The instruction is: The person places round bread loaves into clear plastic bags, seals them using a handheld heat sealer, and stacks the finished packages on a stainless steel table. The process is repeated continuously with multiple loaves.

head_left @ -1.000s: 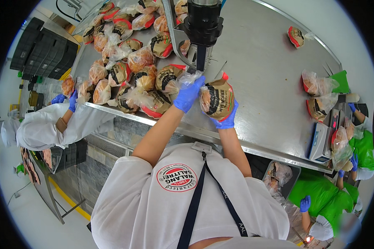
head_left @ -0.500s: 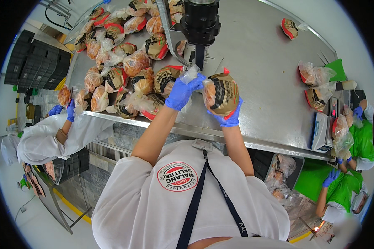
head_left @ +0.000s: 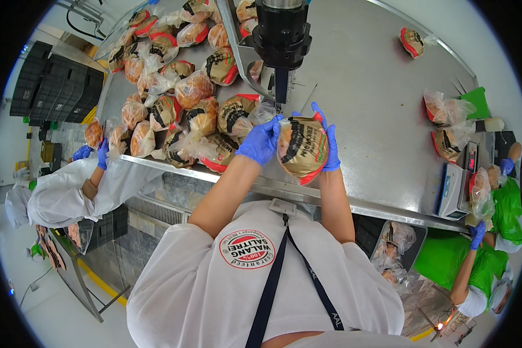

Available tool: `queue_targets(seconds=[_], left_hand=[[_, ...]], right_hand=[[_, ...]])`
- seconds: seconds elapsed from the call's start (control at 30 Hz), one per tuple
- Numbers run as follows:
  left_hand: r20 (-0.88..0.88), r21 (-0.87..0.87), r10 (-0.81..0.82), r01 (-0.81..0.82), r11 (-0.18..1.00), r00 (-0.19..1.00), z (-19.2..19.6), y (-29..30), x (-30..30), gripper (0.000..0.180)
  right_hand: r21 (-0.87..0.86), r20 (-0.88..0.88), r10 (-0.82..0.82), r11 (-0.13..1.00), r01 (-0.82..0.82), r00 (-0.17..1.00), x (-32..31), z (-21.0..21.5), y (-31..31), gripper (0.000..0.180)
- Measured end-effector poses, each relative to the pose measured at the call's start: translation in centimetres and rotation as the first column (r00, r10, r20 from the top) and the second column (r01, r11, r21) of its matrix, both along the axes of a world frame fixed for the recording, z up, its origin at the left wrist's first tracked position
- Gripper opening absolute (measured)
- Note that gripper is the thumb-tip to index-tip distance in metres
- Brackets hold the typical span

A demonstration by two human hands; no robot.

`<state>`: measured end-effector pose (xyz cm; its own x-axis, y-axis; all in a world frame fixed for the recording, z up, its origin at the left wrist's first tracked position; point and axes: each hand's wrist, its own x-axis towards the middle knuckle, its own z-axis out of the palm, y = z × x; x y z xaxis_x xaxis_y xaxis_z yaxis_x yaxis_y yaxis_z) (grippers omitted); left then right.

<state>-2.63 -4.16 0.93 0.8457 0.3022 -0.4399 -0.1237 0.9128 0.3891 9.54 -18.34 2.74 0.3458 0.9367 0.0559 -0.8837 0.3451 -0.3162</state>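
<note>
Both my hands wear blue gloves and hold one bagged ham (head_left: 303, 148), its plastic printed gold and red, over the near edge of the steel table. At its upper left my left hand (head_left: 260, 142) is closed on the plastic, just below a black and steel machine head (head_left: 281, 40). My right hand (head_left: 332, 152) grips the ham's right side, with fingers pointing up and partly behind it. Clear gathered plastic sticks out beside my left hand, near the machine's tip.
Several bagged hams (head_left: 194, 87) crowd the left of the steel table (head_left: 365, 110). One bagged ham (head_left: 412, 42) lies far right. A scale (head_left: 453, 185) and a green block (head_left: 477, 103) are at right. Co-workers (head_left: 64, 191) stand on both sides. Black crates (head_left: 52, 87) are stacked at left.
The ham has moved slightly down and left, and its printed side now faces up more fully. My right hand has come up from beneath to its right side.
</note>
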Motion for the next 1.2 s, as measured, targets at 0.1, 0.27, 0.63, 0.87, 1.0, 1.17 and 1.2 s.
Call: queue_targets(seconds=[0.1, 0.27, 0.63, 0.87, 1.0, 1.17, 1.2], left_hand=[[-0.022, -0.084, -0.013, 0.011, 0.996, 1.0, -1.5, 1.2, -0.2, 0.02], [-0.133, 0.497, 0.217, -0.125, 0.859, 0.967, 3.2, 0.3, 1.9, 0.017], [-0.128, 0.754, 0.379, -0.158, 0.638, 0.917, -3.3, 3.8, 4.2, 0.015], [-0.329, 0.928, 0.457, 0.193, 0.319, 0.826, -6.4, 5.2, 3.8, 0.017], [-0.33, 0.931, 0.466, 0.201, 0.306, 0.821, -7.5, 5.5, 3.7, 0.018], [-0.266, 0.885, 0.33, 0.093, 0.456, 0.906, -6.0, 5.7, 3.5, 0.018], [-0.28, 0.865, 0.302, 0.103, 0.491, 0.911, -5.4, 5.8, 3.5, 0.018]], right_hand=[[-0.03, 0.008, 0.062, 0.998, -0.062, 0.998, -0.6, -1.4, -0.4, 0.052], [-0.053, -0.512, 0.019, 0.997, -0.054, 0.858, -0.9, -9.3, 0.7, 0.033], [0.323, -0.947, 0.322, 0.945, 0.048, 0.01, 1.3, -7.0, 4.5, 0.046], [-0.295, -0.482, -0.061, 0.951, -0.096, 0.874, 0.8, -9.2, 2.6, 0.046], [-0.315, -0.502, -0.042, 0.939, -0.137, 0.864, 1.8, -10.8, 2.8, 0.043], [-0.278, -0.379, -0.008, 0.955, -0.106, 0.925, 4.1, -10.7, 4.0, 0.038], [-0.297, -0.281, -0.037, 0.953, -0.05, 0.959, 4.2, -10.7, 4.2, 0.037]])
